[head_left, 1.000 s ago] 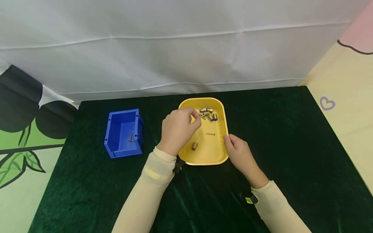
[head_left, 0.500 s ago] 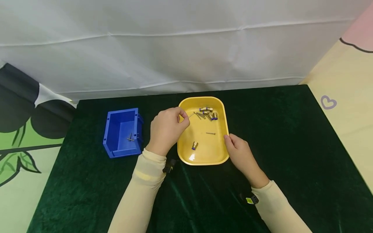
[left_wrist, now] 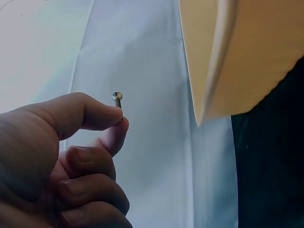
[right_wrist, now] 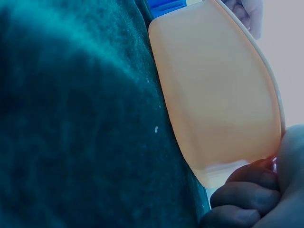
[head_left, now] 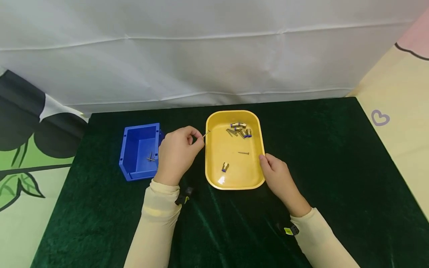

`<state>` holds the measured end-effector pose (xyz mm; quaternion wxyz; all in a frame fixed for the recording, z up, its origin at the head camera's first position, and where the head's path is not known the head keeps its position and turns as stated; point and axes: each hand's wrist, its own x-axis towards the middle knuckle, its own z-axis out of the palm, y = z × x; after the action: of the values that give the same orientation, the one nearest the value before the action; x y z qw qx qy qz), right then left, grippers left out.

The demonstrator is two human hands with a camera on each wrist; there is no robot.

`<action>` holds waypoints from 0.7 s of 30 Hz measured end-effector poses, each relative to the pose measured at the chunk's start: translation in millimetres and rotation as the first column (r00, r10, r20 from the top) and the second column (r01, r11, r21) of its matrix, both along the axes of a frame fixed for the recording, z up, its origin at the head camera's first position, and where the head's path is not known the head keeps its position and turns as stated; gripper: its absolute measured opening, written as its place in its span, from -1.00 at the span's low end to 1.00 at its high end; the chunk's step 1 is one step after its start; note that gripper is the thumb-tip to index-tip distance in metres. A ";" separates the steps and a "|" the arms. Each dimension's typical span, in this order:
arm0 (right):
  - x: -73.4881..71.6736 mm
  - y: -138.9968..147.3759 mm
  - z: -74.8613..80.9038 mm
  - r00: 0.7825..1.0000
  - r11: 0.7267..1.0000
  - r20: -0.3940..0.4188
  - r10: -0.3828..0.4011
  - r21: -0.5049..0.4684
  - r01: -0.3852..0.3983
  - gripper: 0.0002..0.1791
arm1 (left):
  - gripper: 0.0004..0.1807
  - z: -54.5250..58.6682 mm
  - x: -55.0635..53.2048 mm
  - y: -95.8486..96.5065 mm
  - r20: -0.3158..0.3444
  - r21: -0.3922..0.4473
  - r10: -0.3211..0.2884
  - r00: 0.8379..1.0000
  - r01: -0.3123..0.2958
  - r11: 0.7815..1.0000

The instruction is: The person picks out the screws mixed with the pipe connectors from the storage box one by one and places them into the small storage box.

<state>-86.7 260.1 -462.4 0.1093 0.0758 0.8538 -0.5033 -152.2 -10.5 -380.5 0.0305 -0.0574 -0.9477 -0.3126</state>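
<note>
The left hand [head_left: 179,154] has a narrow grip, thumb and forefinger pinching a small held screw [head_left: 206,133] in the air, its head sticking up past the fingertips in the left wrist view. In the head view the screw's far end overlaps the left rim of the yellow tray [head_left: 231,176], while the left wrist view shows it apart from the tray, near its edge. The back of this hand covers part of the right side of the blue bin [head_left: 146,144]; whether the two touch cannot be told.

The right hand [head_left: 279,179] grips the tray by its right edge, toward the near corner, thumb at the rim and the other fingers curled against the outside. Inside the tray, brass fittings [head_left: 243,133] and a few loose screws [head_left: 231,132] bunch together toward the far right, a single screw [head_left: 243,153] lies near the middle, and a lone fitting [head_left: 225,167] sits toward the near left, with bare yellow floor around it. A strip of green cloth separates bin and tray. Crossed screws [head_left: 151,159] lie in the bin's near right part. Broad cloth-covered table [head_left: 321,149] stretches right of the tray, and its far edge runs close behind both containers, before a white curtain [head_left: 201,67].
</note>
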 end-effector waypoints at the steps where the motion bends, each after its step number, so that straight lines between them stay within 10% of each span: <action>1: -0.1 0.0 -0.1 1.000 1.000 0.001 -0.002 0.001 0.002 -0.53 | -0.87 -0.4 1.1 -1.9 -0.001 0.004 0.006 1.000 -0.006 1.000; 21: -0.2 -0.7 -0.9 1.000 1.000 -0.005 -0.007 0.012 0.007 -0.56 | -0.84 -14.0 4.8 -35.3 0.060 0.084 0.100 0.993 -0.105 0.991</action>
<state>-86.8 259.4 -463.3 0.1048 0.0783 0.8569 -0.4987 -147.4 -45.8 -394.5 0.0227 0.0012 -0.9353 -0.3531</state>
